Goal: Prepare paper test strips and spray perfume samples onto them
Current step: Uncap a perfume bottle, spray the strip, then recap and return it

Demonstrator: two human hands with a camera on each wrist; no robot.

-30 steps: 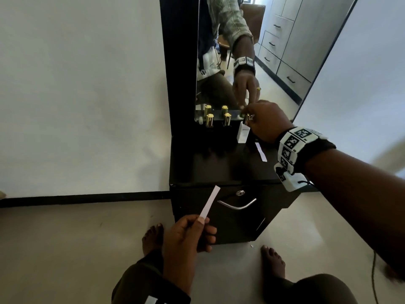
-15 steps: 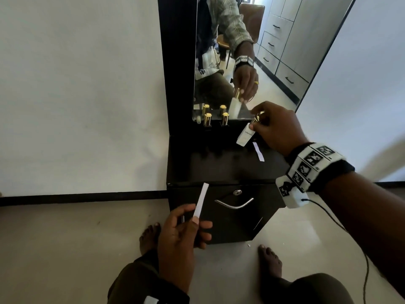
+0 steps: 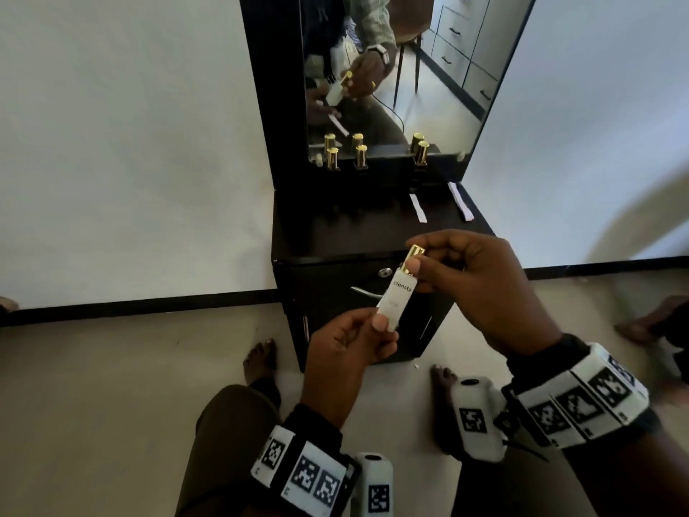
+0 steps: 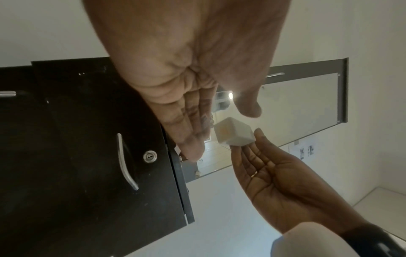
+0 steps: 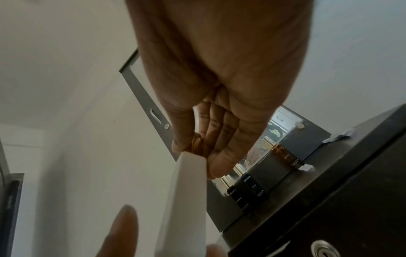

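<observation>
Your right hand (image 3: 481,289) pinches gold cap of white perfume bottle (image 3: 396,298) at centre of head view; your left hand (image 3: 348,343) pinches its lower end. Bottle: slim, square-section, matte white, tilted, "ciensta" printed on side, shiny metallic cap. Two white paper strips (image 3: 417,207) lie flat on glossy black worktop (image 3: 335,233), upper right of centre. Right wrist view alone shows dark labelled bottles (image 5: 250,189) standing against mirror (image 3: 440,80); head view shows only their gold caps.
</observation>
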